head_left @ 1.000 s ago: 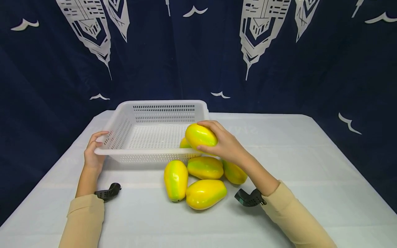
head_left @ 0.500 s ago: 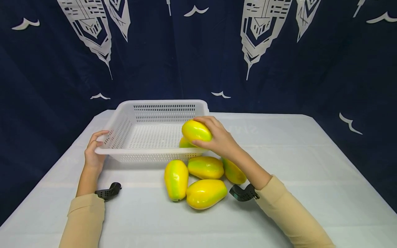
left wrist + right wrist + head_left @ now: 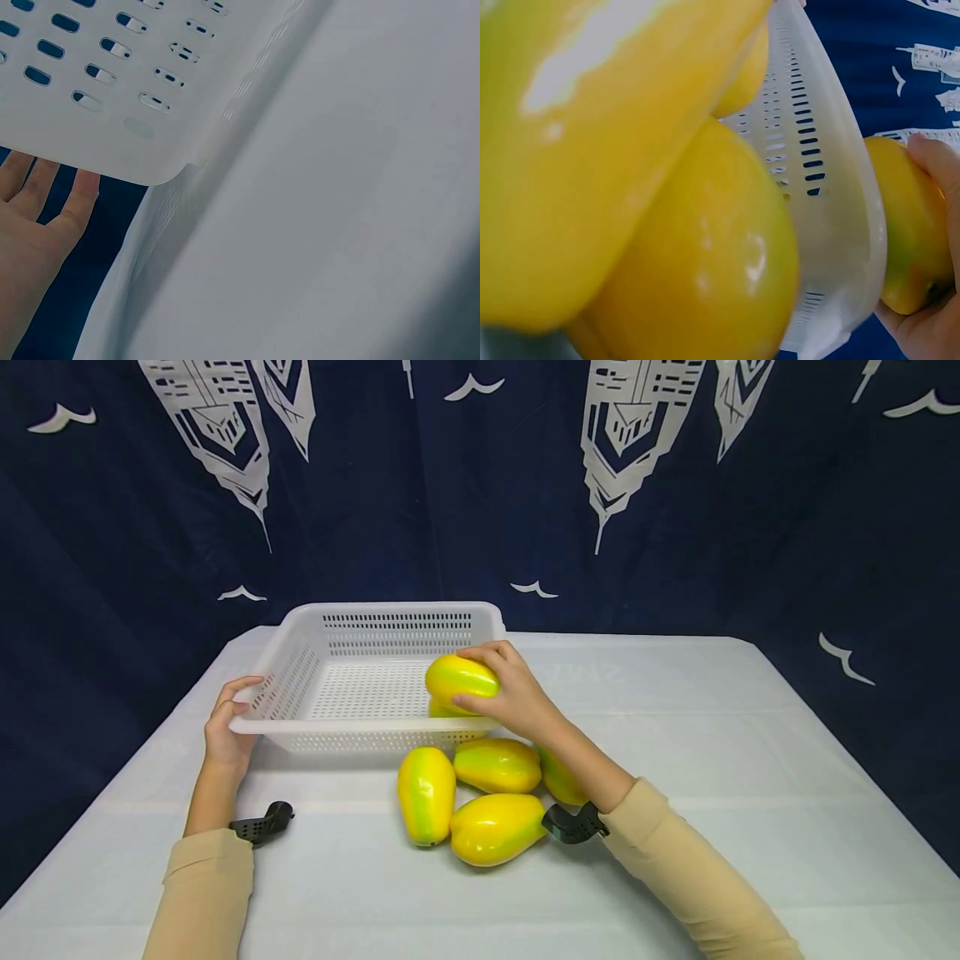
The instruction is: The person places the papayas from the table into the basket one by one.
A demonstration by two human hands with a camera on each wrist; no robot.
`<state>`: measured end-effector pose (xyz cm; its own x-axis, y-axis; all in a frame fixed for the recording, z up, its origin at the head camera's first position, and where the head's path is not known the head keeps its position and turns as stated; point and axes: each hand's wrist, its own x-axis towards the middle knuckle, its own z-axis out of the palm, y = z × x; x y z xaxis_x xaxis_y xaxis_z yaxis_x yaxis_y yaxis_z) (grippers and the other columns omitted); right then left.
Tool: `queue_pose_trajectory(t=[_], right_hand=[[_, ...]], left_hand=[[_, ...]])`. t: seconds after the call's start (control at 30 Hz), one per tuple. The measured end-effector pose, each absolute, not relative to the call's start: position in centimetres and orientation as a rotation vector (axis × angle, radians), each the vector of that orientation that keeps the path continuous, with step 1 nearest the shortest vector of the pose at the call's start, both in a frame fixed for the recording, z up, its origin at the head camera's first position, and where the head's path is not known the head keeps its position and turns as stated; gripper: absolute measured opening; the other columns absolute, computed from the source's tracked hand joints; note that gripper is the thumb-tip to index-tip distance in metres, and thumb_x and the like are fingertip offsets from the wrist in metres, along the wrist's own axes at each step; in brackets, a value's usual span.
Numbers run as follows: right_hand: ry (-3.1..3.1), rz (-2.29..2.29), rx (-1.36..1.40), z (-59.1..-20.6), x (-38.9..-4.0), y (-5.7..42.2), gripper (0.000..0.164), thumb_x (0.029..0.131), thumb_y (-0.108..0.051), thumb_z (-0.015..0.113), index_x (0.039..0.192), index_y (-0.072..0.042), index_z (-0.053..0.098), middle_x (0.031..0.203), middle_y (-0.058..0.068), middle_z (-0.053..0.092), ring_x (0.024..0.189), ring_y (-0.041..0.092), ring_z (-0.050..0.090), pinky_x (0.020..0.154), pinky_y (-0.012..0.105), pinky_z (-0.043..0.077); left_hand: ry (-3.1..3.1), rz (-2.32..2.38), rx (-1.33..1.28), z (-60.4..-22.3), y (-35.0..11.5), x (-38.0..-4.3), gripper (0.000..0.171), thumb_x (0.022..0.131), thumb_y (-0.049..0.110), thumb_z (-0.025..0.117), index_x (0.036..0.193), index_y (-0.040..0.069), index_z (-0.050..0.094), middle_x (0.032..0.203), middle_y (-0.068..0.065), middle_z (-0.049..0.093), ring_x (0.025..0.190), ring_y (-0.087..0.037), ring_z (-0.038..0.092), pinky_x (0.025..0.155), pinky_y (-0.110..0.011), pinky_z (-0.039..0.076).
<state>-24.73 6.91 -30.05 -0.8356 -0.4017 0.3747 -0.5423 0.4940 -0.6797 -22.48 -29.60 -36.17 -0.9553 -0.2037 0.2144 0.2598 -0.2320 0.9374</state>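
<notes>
In the head view, my right hand (image 3: pixel 519 695) holds a yellow-green papaya (image 3: pixel 459 677) over the right front part of a white perforated plastic basket (image 3: pixel 360 727). Another papaya (image 3: pixel 442 709) lies in the basket beneath it, mostly hidden. My left hand (image 3: pixel 227 731) grips the basket's left front corner at the rim. In the left wrist view, its fingers (image 3: pixel 84 191) reach up behind the basket wall. Several more papayas lie on the table in front of the basket, among them an upright-lying one (image 3: pixel 426 796) and a sideways one (image 3: pixel 495 831).
A white cloth covers the table (image 3: pixel 750 760). Behind it hangs a dark blue curtain (image 3: pixel 480 485) with white prints. Black wrist cameras sit at both sleeves; the right one (image 3: pixel 573 824) is close to the nearest papaya.
My right hand has moved left with the papaya, farther in over the basket, and slightly lower over the last half second. The left hand and basket have stayed put.
</notes>
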Motion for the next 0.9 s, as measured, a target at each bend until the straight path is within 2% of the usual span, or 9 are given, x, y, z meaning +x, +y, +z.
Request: queue_pose_trajectory(t=[0.43,0.7,0.9], right_hand=[[-2.620,1.214,0.860,-30.9,-25.1,5.9,0.050,0.079,-0.030,0.067,0.123,-0.015,0.048,0.125,0.003,0.044,0.107,0.019,0.043,0.089,0.036,0.040],[-2.683,1.112,0.901,-31.0,-25.2,5.9,0.051,0.081,-0.033,0.064,0.126,-0.019,0.045,0.128,0.001,0.042,0.107,0.017,0.046,0.092,0.035,0.040],[-2.759,0.992,0.936,-31.2,-25.2,5.9,0.052,0.083,-0.039,0.061,0.129,-0.023,0.044,0.133,-0.003,0.044,0.114,0.014,0.046,0.095,0.038,0.039]], left_hand=[[-1.705,-2.282,-0.090,-36.1,-29.4,-22.6,0.041,0.082,0.008,0.027,0.105,0.023,0.057,0.122,0.008,0.043,0.113,-0.010,0.037,0.091,-0.030,0.024],[-1.715,-2.261,-0.084,-36.0,-29.5,-22.6,0.040,0.082,0.009,0.027,0.104,0.023,0.057,0.123,0.009,0.043,0.113,-0.010,0.037,0.091,-0.029,0.024],[-1.709,-2.280,-0.089,-36.2,-29.6,-22.4,0.040,0.082,0.009,0.028,0.105,0.023,0.057,0.123,0.009,0.044,0.114,-0.010,0.037,0.091,-0.029,0.024]])
